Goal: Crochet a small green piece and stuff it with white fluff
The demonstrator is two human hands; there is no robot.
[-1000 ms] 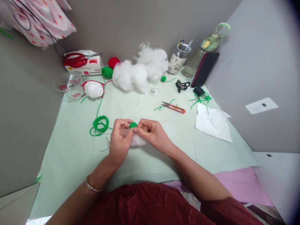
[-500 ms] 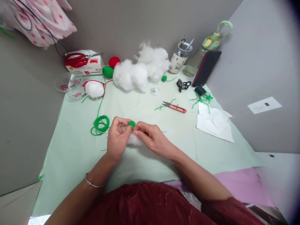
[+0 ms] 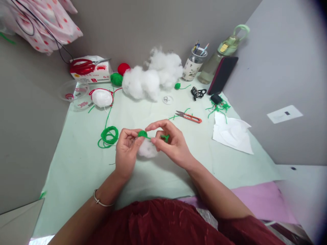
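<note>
My left hand pinches a small green crocheted piece between thumb and fingers. From that piece a green yarn tail runs towards the thumb of my right hand. More green yarn shows inside the curled fingers of the right hand, whose index finger stretches towards the crocheted piece. A tuft of white stuffing lies just below both hands. Left of my left hand, a loose coil of green yarn rests on the table.
Orange thread snips lie beyond my right hand, near crumpled white paper. White stuffing, yarn balls, a box with red scissors, a pen cup, a bottle and a phone line the back.
My right hand has opened out slightly and moved away from the crocheted piece, its index finger raised. Green yarn now shows in its fingers, and more of the stuffing tuft is visible.
</note>
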